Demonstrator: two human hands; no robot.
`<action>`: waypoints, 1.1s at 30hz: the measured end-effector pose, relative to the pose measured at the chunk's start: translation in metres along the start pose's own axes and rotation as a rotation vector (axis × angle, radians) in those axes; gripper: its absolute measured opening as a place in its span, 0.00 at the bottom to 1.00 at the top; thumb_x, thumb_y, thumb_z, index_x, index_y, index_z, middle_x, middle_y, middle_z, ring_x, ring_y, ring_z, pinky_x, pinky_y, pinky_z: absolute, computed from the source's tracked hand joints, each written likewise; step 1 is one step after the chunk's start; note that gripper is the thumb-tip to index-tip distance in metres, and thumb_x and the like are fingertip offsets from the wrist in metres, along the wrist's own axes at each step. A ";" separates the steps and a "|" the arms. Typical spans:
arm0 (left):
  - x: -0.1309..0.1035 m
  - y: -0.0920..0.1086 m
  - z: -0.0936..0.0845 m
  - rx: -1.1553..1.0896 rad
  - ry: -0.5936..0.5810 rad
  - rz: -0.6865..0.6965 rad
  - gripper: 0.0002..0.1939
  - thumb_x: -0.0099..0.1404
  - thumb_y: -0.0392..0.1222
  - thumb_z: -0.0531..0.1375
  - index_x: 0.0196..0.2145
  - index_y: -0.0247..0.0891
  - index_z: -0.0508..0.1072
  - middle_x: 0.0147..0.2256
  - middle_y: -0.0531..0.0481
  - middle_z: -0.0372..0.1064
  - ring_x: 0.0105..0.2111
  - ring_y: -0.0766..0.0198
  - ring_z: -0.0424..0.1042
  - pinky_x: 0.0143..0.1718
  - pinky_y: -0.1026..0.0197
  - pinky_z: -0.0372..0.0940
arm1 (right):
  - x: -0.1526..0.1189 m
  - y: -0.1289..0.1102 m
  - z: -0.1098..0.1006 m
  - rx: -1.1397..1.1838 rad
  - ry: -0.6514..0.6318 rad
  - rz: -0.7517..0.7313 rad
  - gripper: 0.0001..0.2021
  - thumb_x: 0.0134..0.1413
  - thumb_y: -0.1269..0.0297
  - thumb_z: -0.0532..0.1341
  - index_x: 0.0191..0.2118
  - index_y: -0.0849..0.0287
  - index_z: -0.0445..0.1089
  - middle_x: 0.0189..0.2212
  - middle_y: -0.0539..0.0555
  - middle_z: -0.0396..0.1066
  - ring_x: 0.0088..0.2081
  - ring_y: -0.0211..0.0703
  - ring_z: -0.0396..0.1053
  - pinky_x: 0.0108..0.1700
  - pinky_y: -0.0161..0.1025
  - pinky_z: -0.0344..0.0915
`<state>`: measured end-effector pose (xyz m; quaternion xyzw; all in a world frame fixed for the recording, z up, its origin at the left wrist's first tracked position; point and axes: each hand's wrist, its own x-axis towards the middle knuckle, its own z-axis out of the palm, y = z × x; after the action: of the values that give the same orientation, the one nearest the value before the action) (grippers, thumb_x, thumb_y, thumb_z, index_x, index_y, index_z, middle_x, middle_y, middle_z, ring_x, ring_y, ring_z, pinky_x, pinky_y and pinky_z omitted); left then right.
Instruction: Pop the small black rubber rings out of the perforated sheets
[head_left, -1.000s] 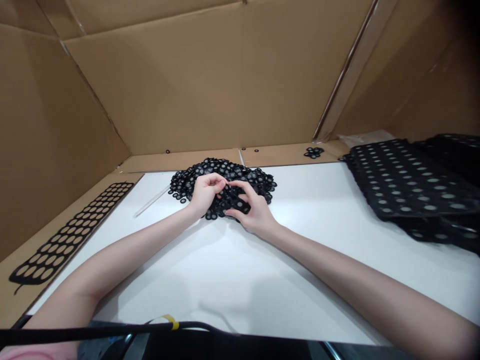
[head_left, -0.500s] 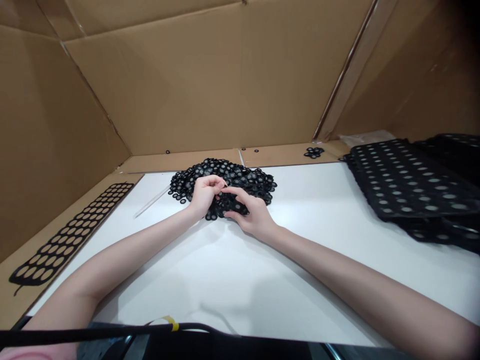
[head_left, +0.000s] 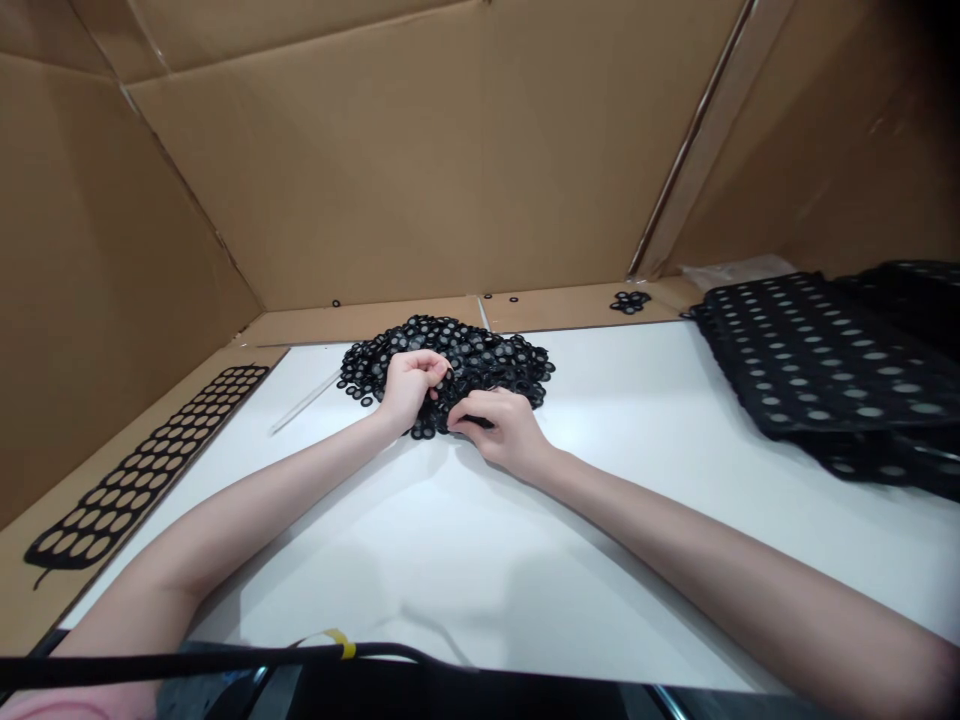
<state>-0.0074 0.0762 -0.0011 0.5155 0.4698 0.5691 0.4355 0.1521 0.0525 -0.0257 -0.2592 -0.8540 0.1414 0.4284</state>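
A heap of small black rings (head_left: 495, 362) with pale centres lies at the far middle of the white tabletop (head_left: 420, 560). Over the left half of the heap, my left hand (head_left: 412, 385) is closed in a pinch on a small black ring (head_left: 448, 374) at its fingertips. My right hand (head_left: 502, 430) is lower and to the right, at the heap's front edge. Its thumb and index fingertips come together there; whether anything sits between them is too small to see.
Black sheets with rows of round holes (head_left: 832, 360) are stacked at the right. Another perforated black strip (head_left: 142, 480) lies on cardboard at the left. A thin clear stick (head_left: 304, 403) is left of the heap. Loose rings (head_left: 630, 301) lie along the back. Cardboard walls (head_left: 450, 150) enclose the table.
My right index finger has drawn back from the left fingertips and come down to meet the thumb at the heap's front. My left hand has stayed nearly in place.
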 end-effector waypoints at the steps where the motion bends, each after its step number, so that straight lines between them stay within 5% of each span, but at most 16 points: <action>1: 0.002 0.001 -0.002 0.001 0.009 0.003 0.04 0.46 0.36 0.61 0.18 0.32 0.71 0.20 0.52 0.66 0.18 0.71 0.60 0.15 0.68 0.52 | -0.001 0.000 0.000 -0.006 0.008 -0.024 0.09 0.55 0.74 0.59 0.27 0.56 0.71 0.26 0.46 0.75 0.27 0.35 0.69 0.36 0.35 0.57; 7: 0.025 0.016 -0.029 0.012 0.128 0.115 0.06 0.52 0.37 0.58 0.20 0.33 0.68 0.20 0.53 0.64 0.16 0.74 0.59 0.15 0.70 0.47 | -0.008 -0.006 0.002 -0.047 -0.024 -0.183 0.10 0.54 0.77 0.57 0.26 0.58 0.69 0.23 0.47 0.71 0.25 0.35 0.65 0.34 0.35 0.58; 13: 0.022 0.006 -0.037 0.432 0.020 0.474 0.09 0.63 0.43 0.58 0.32 0.36 0.74 0.30 0.50 0.71 0.28 0.67 0.68 0.32 0.64 0.65 | -0.007 -0.005 -0.001 0.069 0.014 0.015 0.01 0.55 0.69 0.62 0.33 0.57 0.71 0.28 0.50 0.72 0.30 0.38 0.68 0.34 0.35 0.62; 19: 0.017 -0.014 -0.042 0.849 -0.188 0.828 0.09 0.68 0.36 0.53 0.37 0.36 0.74 0.39 0.45 0.72 0.41 0.60 0.69 0.46 0.57 0.64 | -0.005 -0.005 -0.005 0.095 0.022 0.082 0.06 0.49 0.70 0.66 0.35 0.57 0.69 0.31 0.51 0.71 0.33 0.41 0.69 0.37 0.37 0.64; 24: 0.019 -0.019 -0.046 0.925 -0.199 0.901 0.11 0.67 0.33 0.52 0.37 0.37 0.74 0.40 0.45 0.72 0.43 0.59 0.67 0.47 0.54 0.63 | -0.005 -0.006 -0.005 0.113 0.025 0.107 0.05 0.50 0.71 0.64 0.35 0.57 0.69 0.31 0.51 0.71 0.34 0.42 0.70 0.37 0.37 0.65; 33: 0.000 -0.004 -0.038 0.783 0.003 0.919 0.14 0.71 0.38 0.48 0.44 0.38 0.72 0.42 0.44 0.66 0.45 0.59 0.65 0.49 0.53 0.62 | -0.003 -0.005 -0.008 0.209 0.200 0.286 0.05 0.50 0.67 0.65 0.35 0.55 0.70 0.35 0.50 0.75 0.39 0.43 0.71 0.44 0.40 0.65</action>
<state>-0.0453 0.0734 -0.0057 0.7869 0.3741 0.4845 -0.0781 0.1586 0.0472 -0.0205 -0.3445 -0.7423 0.2623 0.5113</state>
